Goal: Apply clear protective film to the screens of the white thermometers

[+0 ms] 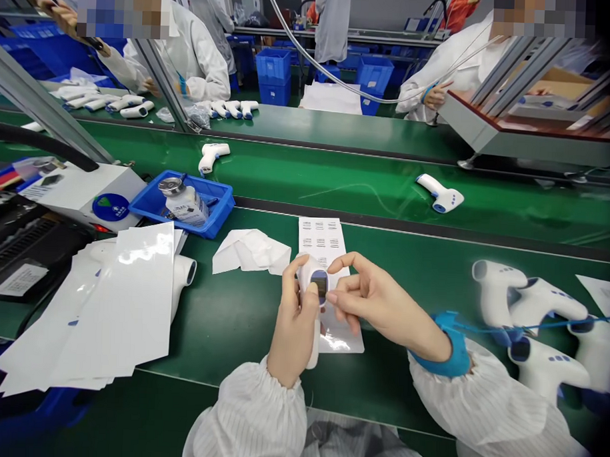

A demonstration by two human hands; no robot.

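My left hand (294, 325) is wrapped round a white forehead thermometer (310, 277), held upright over the green bench with its small dark screen facing me. My right hand (370, 299) is pinched at that screen, thumb and fingertips touching its edge; whether anything lies between them I cannot make out. A blue strap circles my right wrist (448, 350). Under both hands lies a white label sheet (323, 242) with rows of small printed labels.
Glossy white sheets (117, 302) are stacked at the left over another thermometer. A blue tray (218, 209) holds a bottle. Several white thermometers (532, 303) are piled at the right. Two thermometers (441, 193) lie on the conveyor, and people in white coats work beyond it.
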